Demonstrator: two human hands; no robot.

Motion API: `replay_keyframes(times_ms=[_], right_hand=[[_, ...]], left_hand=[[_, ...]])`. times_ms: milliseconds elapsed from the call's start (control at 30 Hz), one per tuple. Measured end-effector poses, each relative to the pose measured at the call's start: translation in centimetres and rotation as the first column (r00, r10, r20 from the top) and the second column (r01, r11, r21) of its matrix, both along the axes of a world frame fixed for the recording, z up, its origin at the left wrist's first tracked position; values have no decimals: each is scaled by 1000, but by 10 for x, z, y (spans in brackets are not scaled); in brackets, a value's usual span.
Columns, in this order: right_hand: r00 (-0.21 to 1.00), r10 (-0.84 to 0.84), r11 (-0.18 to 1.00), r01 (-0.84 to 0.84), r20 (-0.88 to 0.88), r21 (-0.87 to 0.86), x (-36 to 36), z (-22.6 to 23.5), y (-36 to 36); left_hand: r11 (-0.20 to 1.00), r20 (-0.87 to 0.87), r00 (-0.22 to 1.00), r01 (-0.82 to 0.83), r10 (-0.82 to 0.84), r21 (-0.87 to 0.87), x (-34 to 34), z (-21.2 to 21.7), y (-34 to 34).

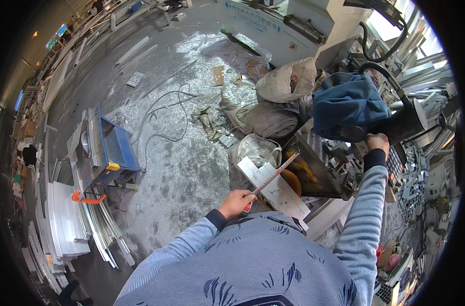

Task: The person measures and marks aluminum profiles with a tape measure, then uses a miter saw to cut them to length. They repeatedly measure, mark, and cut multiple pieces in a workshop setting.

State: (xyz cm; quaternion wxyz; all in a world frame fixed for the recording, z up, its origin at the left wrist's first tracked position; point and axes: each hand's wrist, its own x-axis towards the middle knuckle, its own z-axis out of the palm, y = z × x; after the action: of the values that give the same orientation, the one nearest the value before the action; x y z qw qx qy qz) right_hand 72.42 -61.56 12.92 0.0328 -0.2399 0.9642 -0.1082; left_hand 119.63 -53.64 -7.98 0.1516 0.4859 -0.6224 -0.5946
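The floor [184, 176] — grey, with glittering silvery patches — carries a looped dark cable [191, 95] across its middle, and beyond that a flat brown cardboard piece [218, 75] and, toward the far left, a small pale square piece [136, 79]. Nearer its left edge stands a blue metal stand [121, 145]. Toward its right edge, a whitish open sack [283, 81] slumps just beside a grey-brown sack [270, 121].

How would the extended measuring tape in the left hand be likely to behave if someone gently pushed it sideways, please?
The measuring tape would probably flex or twist, being a thin, narrow strip. It seems fairly stiff lengthwise, judging by its nearly straight line. It is likely light, since the left hand alone holds it.
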Motion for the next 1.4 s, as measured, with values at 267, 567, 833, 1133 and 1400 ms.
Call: replay_keyframes(times_ms=[267, 567, 833, 1133, 1400], right_hand=[[977, -80, 984, 45, -195, -175, 17, -18, 24], [928, -16, 936, -118, -373, -332, -5, -34, 35], [809, 24, 798, -369, -588, -476, -25, -36, 83], [904, 151, 342, -428, -401, -836, -31, 29, 154], [916, 147, 167, -395, -374, -903, -22, 52, 225]], left_hand=[[994, 24, 994, -107, 107, 7, 47, -11, 2], [992, 75, 993, -87, 94, -92, 74, -20, 15], [995, 135, 988, -73, 80, -62, 68, -8, 21], [996, 187, 982, 33, -16, -86, 45, -17, 18], [993, 162, 984, 89, -76, -73, 25, -11, 16]])
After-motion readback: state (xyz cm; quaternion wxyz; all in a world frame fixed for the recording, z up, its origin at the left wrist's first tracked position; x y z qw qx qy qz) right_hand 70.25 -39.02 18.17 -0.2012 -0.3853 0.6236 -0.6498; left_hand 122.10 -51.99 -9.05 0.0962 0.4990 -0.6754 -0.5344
